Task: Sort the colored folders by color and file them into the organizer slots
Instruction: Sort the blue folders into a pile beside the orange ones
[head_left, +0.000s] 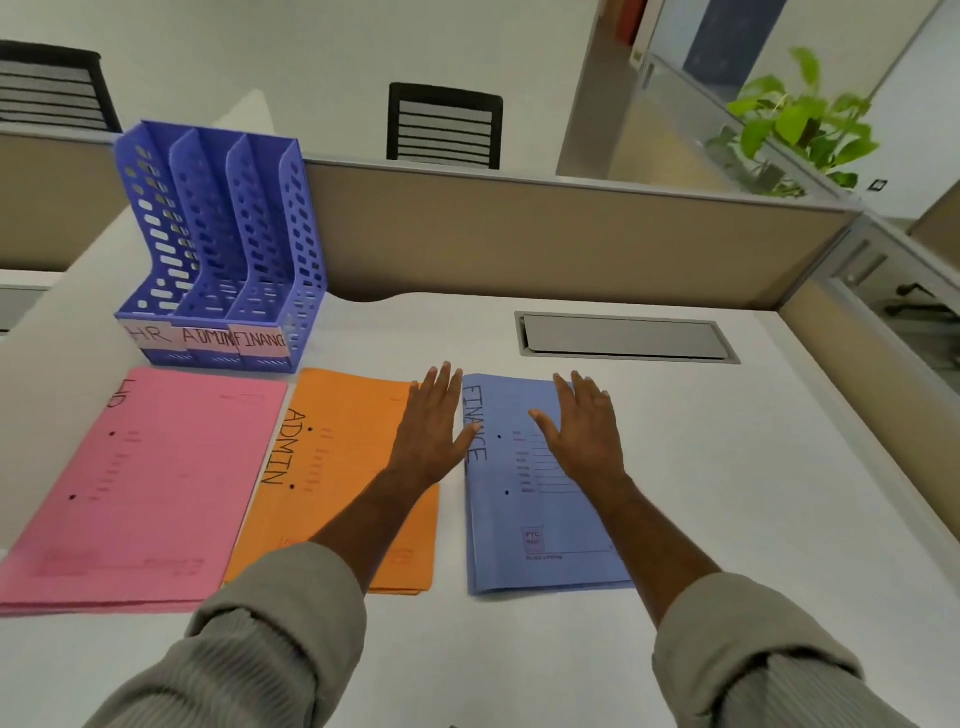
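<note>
Sorting looks done: pink pile (140, 483), orange pile (337, 467) and blue pile (540, 499) are lying apart on the worktop (727, 493). Filing is still waiting, the organizer (218, 249) slots standing empty. Left hand (434, 426) and right hand (584, 428) are resting flat, fingers spread wide, holding nothing.

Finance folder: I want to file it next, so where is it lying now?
In the head view the blue FINANCE folder lies flat on the desk, rightmost, beside the orange ADMIN folder, under the right hand.
</note>
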